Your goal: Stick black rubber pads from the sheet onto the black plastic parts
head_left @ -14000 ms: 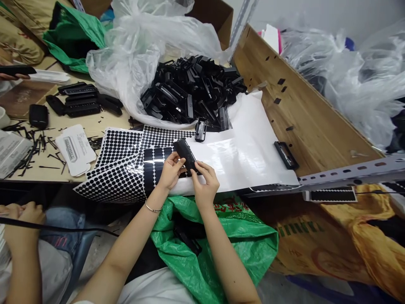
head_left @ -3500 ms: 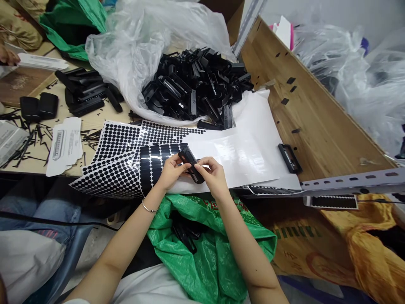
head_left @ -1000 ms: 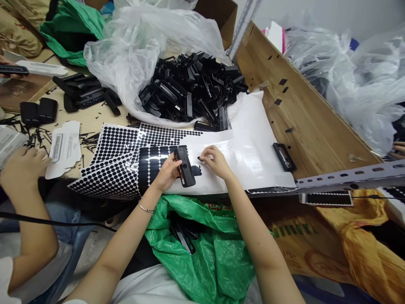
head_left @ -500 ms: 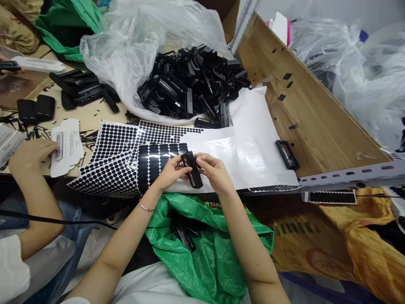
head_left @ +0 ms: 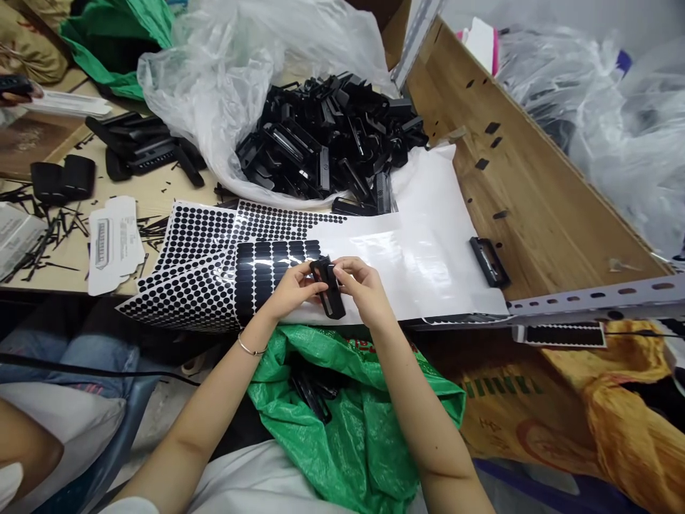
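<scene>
Both hands meet over the table's front edge on one small black plastic part (head_left: 330, 300). My left hand (head_left: 290, 288) grips its upper end, a thin bracelet on that wrist. My right hand (head_left: 362, 288) pinches the same end from the other side, fingers pressed together. Under the hands lie sticker sheets (head_left: 214, 260) covered in black dots and black rounded rectangles, and a bare white backing sheet (head_left: 422, 250). Behind them a clear plastic bag (head_left: 225, 86) spills a heap of black plastic parts (head_left: 326, 143).
A green woven sack (head_left: 364, 421) with black parts inside sits at my lap. A wooden board (head_left: 529, 193) slopes up on the right with one black part (head_left: 489, 261) on it. Left: loose black parts (head_left: 142, 146), a white card (head_left: 112, 243), a co-worker's knees (head_left: 64, 357).
One second ago my right hand was out on the white sheet at a sticker; it has come back to the part held by my left hand. The co-worker's hand has left the card.
</scene>
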Tool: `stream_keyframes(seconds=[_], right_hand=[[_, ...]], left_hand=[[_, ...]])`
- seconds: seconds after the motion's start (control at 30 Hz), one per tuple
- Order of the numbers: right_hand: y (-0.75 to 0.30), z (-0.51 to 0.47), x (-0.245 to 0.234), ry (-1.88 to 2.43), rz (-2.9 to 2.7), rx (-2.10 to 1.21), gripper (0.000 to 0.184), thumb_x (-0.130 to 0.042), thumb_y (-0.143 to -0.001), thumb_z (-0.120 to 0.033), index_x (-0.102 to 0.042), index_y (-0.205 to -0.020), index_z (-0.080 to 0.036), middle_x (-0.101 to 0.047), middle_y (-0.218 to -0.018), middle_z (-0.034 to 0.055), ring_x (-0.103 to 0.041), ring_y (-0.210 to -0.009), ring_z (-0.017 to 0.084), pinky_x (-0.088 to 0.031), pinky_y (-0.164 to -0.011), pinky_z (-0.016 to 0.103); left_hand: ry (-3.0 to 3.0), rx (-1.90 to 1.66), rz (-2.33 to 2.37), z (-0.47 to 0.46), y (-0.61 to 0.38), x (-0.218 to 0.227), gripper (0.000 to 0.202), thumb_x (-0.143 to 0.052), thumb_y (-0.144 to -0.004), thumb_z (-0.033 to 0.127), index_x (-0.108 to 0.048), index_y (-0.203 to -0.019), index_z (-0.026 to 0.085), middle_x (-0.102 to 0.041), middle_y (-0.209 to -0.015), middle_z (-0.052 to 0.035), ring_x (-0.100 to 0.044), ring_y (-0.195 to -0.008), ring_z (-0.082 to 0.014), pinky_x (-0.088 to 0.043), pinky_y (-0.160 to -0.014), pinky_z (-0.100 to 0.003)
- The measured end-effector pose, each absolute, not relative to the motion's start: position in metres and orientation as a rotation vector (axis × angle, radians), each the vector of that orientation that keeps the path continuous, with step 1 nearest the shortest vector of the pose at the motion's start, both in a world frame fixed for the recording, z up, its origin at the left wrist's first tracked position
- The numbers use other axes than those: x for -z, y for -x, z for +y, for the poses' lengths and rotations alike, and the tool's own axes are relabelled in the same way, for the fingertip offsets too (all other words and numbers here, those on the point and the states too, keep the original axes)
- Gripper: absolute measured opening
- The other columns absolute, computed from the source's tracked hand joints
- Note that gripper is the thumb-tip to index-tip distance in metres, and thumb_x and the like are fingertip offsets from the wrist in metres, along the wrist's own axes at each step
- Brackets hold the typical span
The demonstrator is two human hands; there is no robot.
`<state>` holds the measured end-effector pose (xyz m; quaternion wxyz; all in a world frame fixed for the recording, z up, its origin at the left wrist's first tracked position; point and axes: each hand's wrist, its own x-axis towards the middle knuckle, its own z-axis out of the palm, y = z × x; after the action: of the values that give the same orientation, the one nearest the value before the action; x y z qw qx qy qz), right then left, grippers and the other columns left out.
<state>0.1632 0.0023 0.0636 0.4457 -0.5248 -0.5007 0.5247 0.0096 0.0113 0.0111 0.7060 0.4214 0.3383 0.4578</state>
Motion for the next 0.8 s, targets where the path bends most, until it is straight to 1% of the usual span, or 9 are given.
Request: stream_keyframes(seconds=[0.3,0.67,0.8], right_hand=[[-0.1620,0.0051,-0.0616,1.317,-1.306,-1.223,0.022,-0.069,-0.074,-0.042,-0.064,-0.072,-0.021,-0.061,-0.097,0.0040,-0.058,-0.089,0.018,-0.054,-0.077,0.034],[-0.1572,0.0014,-0.0602,1.335,-1.226,-1.214,0.018,-0.067,-0.074,-0.038,-0.063,-0.071,-0.021,-0.059,-0.095,0.0039,-0.058,-0.091,0.019,-0.054,-0.077,0.034],[-0.1545,-0.0001,-0.0595,1.342,-1.210,-1.192,0.020,-0.067,-0.075,-0.040,-0.064,-0.072,-0.021,-0.060,-0.096,0.0042,-0.058,-0.091,0.019,-0.054,-0.076,0.034]], left_hand=[[-0.964,-1.003,0.749,0.0120,-0.0094,-0.0098,0.044,-0.081,-0.064,0.038,-0.063,-0.098,0.016,-0.068,-0.081,-0.0024,-0.067,-0.066,-0.0165,-0.058,-0.053,-0.026],[-0.947,-0.997,0.763,0.0119,-0.0096,-0.0152,0.043,-0.083,-0.061,0.036,-0.064,-0.095,0.016,-0.067,-0.078,-0.0011,-0.067,-0.065,-0.0163,-0.058,-0.052,-0.026],[-0.959,-0.994,0.768,0.0120,-0.0096,-0.0147,0.042,-0.082,-0.062,0.037,-0.064,-0.094,0.016,-0.067,-0.077,-0.0012,-0.067,-0.065,-0.0164,-0.058,-0.053,-0.026]])
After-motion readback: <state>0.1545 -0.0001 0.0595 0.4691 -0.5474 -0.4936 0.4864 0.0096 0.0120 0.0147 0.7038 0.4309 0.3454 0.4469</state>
